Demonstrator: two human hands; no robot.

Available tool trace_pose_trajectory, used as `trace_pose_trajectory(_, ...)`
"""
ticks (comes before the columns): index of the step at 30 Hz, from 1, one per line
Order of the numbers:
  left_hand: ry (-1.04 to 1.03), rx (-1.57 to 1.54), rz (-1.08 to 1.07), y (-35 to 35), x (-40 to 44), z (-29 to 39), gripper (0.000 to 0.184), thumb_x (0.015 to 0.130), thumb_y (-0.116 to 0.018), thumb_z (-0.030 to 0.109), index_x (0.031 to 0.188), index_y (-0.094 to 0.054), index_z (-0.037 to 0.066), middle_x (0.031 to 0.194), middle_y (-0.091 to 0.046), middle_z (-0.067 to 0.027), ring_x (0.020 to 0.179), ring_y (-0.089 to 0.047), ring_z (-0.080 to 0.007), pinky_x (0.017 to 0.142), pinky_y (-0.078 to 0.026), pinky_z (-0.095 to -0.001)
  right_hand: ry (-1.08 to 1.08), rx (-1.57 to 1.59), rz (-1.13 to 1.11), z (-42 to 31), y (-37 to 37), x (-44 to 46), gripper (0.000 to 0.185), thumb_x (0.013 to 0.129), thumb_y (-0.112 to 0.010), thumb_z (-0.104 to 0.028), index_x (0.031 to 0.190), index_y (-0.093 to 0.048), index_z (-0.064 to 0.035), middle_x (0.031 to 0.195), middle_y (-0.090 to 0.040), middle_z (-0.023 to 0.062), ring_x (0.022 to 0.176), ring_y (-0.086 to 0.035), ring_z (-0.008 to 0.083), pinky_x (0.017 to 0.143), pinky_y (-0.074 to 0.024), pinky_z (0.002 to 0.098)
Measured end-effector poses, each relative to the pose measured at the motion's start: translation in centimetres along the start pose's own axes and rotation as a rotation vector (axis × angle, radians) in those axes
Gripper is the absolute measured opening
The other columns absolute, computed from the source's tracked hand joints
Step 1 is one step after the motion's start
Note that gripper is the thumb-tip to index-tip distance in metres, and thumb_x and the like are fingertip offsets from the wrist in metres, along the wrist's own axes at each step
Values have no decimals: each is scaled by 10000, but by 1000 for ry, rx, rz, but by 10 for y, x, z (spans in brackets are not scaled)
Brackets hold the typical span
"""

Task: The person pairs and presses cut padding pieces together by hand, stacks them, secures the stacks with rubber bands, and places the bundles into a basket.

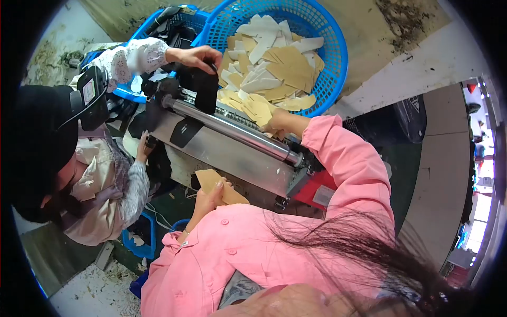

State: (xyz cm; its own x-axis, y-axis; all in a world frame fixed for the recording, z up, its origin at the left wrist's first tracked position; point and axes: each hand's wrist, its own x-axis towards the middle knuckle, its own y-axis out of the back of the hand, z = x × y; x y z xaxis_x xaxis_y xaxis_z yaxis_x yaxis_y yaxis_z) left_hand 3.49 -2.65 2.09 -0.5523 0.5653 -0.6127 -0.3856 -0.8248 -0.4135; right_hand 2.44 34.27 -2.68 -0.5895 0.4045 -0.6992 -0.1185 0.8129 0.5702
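My left hand (210, 196) is closed around flat tan cut pieces (232, 196), low in front of my pink jacket, with the thumb on top. My right hand (275, 122) reaches over a machine with a long silver roller (232, 129). Its fingers are partly hidden and closed at the edge of a tan piece (257, 110) behind the roller. Beyond it, a blue round basket (338, 58) holds a heap of tan and white cut pieces (290, 67). A black cut piece (186, 132) lies on the machine's metal plate (227, 158).
A co-worker in a black cap (37, 153) sits at the left, one hand (198, 57) holding a black piece (205, 92) above the roller. Another blue basket (182, 18) with black pieces stands behind. A red machine part (311, 196) is at the right, a blue bin (140, 238) below left.
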Motion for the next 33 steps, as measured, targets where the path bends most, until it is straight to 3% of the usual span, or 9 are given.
trace_pose_trajectory(2,1,-10,19,1,-2,2,385,948,-680,232,1196,-573,-43,1087,-668,-164,1011,-660,-242,901,-541,-379,160,-381,133,14,34,19,462,763,-763,-347,1124,-712,-65,965,-715,184,859,-697,349,775,-552,419)
trace_pose_trajectory(4,3,11,30,0,-1,4,389,948,-680,238,1195,-572,-43,1088,-667,-162,1010,-660,-241,899,-541,-379,352,-414,308,34,55,34,461,772,-732,-290,1166,-691,-55,992,-704,205,905,-684,383,838,-532,433)
trace_pose_trajectory(7,1,1,13,-4,-3,2,392,949,-678,247,1194,-572,-40,1088,-667,-161,1008,-659,-242,891,-543,-381,454,-221,295,41,90,26,372,793,-684,-218,1103,-681,-13,952,-684,256,893,-672,412,794,-531,479)
trace_pose_trajectory(11,-7,29,-36,-7,0,-2,383,951,-674,251,1190,-572,-31,1089,-668,-161,1003,-660,-243,873,-548,-382,541,-436,581,66,97,30,211,854,-593,-145,989,-657,3,869,-670,283,832,-659,450,716,-513,533)
trace_pose_trajectory(17,-11,84,-98,-21,-13,6,368,951,-674,251,1179,-577,-22,1067,-673,-155,1000,-664,-244,863,-550,-382,412,-272,633,44,130,-36,197,830,-647,-207,871,-709,-25,880,-692,232,813,-665,428,671,-525,469)
trace_pose_trajectory(20,-47,70,-123,-18,-14,5,355,952,-672,239,1176,-578,-20,1070,-672,-147,1008,-663,-241,868,-549,-386,562,-18,659,20,133,-89,258,846,-684,-267,860,-733,-14,752,-703,169,702,-684,313,644,-520,412)
trace_pose_trajectory(26,-74,-29,-135,-22,-17,14,350,938,-684,220,1178,-567,-7,1095,-665,-130,1032,-652,-235,894,-537,-382,448,446,240,-18,27,-233,238,918,-671,-242,1009,-737,-32,632,-590,-18,535,-508,48,477,-395,252)
trace_pose_trajectory(29,-73,-35,-173,-20,-22,17,402,920,-706,245,1204,-552,6,1114,-660,-127,1038,-649,-234,898,-532,-380,655,548,309,-4,-56,-253,192,934,-642,-168,1072,-688,-42,688,-672,51,583,-607,128,561,-489,310)
trace_pose_trajectory(33,-73,-12,-264,-24,-27,16,378,909,-720,229,1190,-562,31,1086,-648,-95,1022,-633,-183,882,-520,-340,550,346,348,-12,-98,-271,212,901,-686,-228,899,-637,-21,724,-668,184,667,-687,293,586,-495,381)
